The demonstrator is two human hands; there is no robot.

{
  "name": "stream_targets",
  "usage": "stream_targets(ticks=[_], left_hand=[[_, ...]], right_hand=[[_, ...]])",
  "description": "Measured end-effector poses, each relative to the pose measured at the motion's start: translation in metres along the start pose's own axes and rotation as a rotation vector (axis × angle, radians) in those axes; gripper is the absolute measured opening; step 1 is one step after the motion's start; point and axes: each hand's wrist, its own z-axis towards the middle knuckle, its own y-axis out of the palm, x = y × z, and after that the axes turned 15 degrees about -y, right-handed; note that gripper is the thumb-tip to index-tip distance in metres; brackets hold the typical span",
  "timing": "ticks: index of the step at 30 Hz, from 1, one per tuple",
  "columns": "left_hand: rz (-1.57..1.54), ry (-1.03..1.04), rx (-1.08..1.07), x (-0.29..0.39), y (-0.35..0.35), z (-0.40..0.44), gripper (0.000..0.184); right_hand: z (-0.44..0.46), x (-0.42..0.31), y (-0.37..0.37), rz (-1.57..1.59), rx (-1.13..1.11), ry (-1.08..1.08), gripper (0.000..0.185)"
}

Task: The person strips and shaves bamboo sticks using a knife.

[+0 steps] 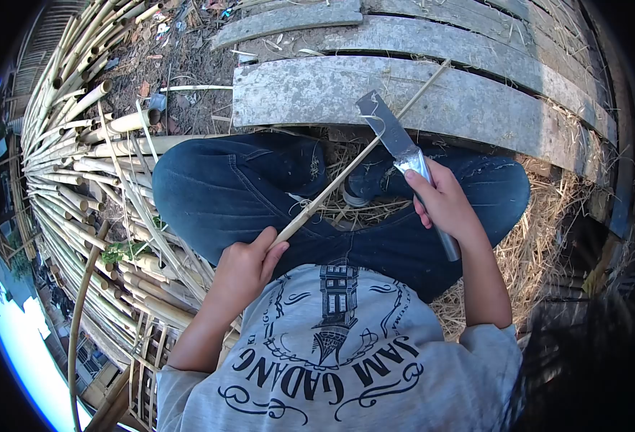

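My left hand (249, 261) is closed round the near end of a thin bamboo strip (339, 180), which slants away up and right over my lap. The strip's far part lies across the edge of a wooden plank. In my right hand (443, 198) is a knife (391, 129) with a broad, square-ended blade and a shiny handle. Its blade crosses the strip, and a thin curled shaving (375, 117) shows against the metal. Exactly how the cutting edge meets the strip I cannot tell.
Grey wooden planks (296, 92) stand in front of my knees. Many cut bamboo poles (80, 169) are piled at the left. Straw and shavings (529, 270) cover the ground at the right. Bits of litter (162, 29) lie on the soil at upper left.
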Motion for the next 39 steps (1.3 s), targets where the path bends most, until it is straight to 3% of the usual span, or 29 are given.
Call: stream_targets(ticks=[1,3,4,7,9,11,13,14,17,18,19,21,22,25,26,29,33,34,35,37,39], left_hand=[[0.01,0.007,0.006,0.001,0.0,0.001,0.023],[0.01,0.005,0.015,0.001,0.004,-0.002,0.023],[0.021,0.003,0.025,0.001,0.004,-0.001,0.023],[0.031,0.008,0.037,-0.002,0.001,-0.001,0.024],[0.007,0.018,0.04,-0.002,0.004,0.0,0.024],[0.018,0.019,0.059,-0.002,0.006,-0.001,0.024],[0.02,0.016,0.068,-0.003,0.006,-0.002,0.024],[0.023,0.023,0.062,-0.003,0.004,-0.002,0.023],[-0.01,0.009,0.049,0.0,0.003,-0.001,0.024],[-0.019,0.005,0.051,0.002,0.005,0.0,0.024],[-0.021,0.004,0.063,0.005,0.006,0.001,0.025],[-0.012,-0.008,0.085,0.004,0.006,-0.003,0.026],[-0.015,-0.006,0.082,0.003,0.005,-0.003,0.026],[-0.025,0.0,0.071,0.007,0.003,-0.002,0.025],[-0.033,-0.01,0.071,0.009,0.004,-0.002,0.026],[0.004,0.027,0.098,0.007,0.006,-0.003,0.026],[-0.1,0.061,0.103,0.009,0.005,-0.005,0.025],[-0.092,0.057,0.087,0.012,0.003,-0.003,0.025],[-0.08,0.047,0.071,0.014,0.003,-0.005,0.025],[-0.058,0.07,0.093,0.009,0.005,-0.008,0.025],[-0.039,0.11,0.104,0.01,0.004,-0.006,0.026]], right_hand=[[0.004,0.005,0.001,0.028,0.147,-0.037,0.03],[-0.002,0.012,0.019,0.073,0.119,-0.041,0.031],[-0.013,0.007,0.028,0.082,-0.1,0.003,0.033],[-0.016,-0.003,0.024,0.011,-0.166,-0.006,0.031],[-0.005,0.011,0.018,0.059,0.068,-0.069,0.029],[-0.009,0.009,0.03,0.142,0.117,-0.035,0.028],[-0.025,-0.003,0.044,0.084,-0.202,0.021,0.027],[-0.029,-0.006,0.045,0.164,-0.208,0.047,0.027],[-0.011,0.017,0.027,0.05,-0.081,-0.076,0.029],[-0.008,0.016,0.028,0.14,0.08,-0.017,0.032],[-0.01,0.015,0.03,0.134,0.068,-0.015,0.032],[-0.022,0.014,0.042,0.057,-0.217,-0.023,0.034],[-0.031,0.009,0.055,0.189,-0.2,0.012,0.035],[-0.023,0.019,0.041,0.1,-0.157,-0.084,0.034],[-0.024,0.019,0.045,0.106,-0.024,-0.095,0.033],[-0.042,0.024,0.07,0.191,-0.183,-0.045,0.032],[-0.038,0.026,0.059,0.274,-0.177,-0.048,0.031],[-0.038,0.027,0.065,0.325,-0.002,-0.037,0.032],[-0.044,0.025,0.071,0.322,-0.007,-0.043,0.032],[-0.055,0.013,0.082,0.226,-0.207,-0.015,0.034],[-0.052,0.012,0.068,0.133,-0.231,-0.062,0.034]])
